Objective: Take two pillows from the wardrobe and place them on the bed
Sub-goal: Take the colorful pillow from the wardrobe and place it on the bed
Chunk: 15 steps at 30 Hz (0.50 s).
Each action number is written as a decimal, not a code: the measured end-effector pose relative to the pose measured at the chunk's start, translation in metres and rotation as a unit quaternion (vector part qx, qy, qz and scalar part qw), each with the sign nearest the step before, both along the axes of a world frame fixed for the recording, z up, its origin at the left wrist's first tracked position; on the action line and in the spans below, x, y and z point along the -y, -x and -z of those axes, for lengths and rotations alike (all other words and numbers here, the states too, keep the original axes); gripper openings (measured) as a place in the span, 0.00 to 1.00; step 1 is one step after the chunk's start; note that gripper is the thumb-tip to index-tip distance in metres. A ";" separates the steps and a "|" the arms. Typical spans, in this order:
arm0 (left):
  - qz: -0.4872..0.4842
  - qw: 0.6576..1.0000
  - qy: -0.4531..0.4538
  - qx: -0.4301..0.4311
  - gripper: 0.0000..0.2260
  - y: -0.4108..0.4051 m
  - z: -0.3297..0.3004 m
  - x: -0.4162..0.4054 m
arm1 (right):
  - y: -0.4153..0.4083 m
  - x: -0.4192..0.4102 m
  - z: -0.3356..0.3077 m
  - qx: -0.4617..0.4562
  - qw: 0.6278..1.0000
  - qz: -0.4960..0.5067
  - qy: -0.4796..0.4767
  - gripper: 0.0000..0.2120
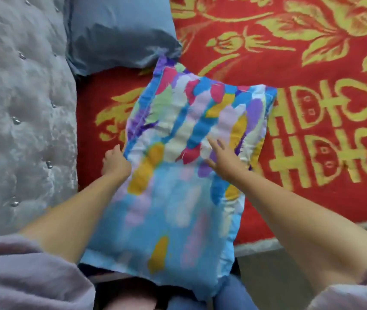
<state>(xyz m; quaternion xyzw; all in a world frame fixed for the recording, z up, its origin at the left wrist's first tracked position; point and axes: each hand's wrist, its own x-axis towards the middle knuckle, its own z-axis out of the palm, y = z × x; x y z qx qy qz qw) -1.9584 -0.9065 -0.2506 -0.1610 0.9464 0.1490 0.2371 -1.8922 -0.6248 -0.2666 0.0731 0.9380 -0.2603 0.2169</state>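
Pillows are in view, three of them, on and over a bed whose red blanket (312, 70) with a gold floral pattern and gold characters fills the upper right. Along the left stands a grey tufted headboard (21, 108) studded with shiny buttons. A grey-blue pillow (120, 30) lies at the top, against the headboard. Just below it, a multicoloured pillow (198, 115) with brush-stroke patches of blue, pink, yellow and purple lies flat on the blanket, its top corner touching the grey-blue one. A second patterned pillow (169, 215), paler and blurred, overlaps the near edge of the first and hangs past the bed's edge toward the person; whether it rests on the bed I cannot tell. Grey sleeves (26, 271) show at the bottom corners, with bare forearms reaching forward. The left hand (116, 162) is at the left edge of the pillows, its fingers curled there; whether they pinch the fabric I cannot tell. The right hand (222, 157) lies on top where the two pillows meet, fingers spread and flat, gripping nothing.
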 end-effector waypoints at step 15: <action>-0.011 0.993 -0.116 0.033 0.30 0.012 0.074 0.031 | -0.062 -0.009 0.092 0.026 0.718 0.579 0.386 0.19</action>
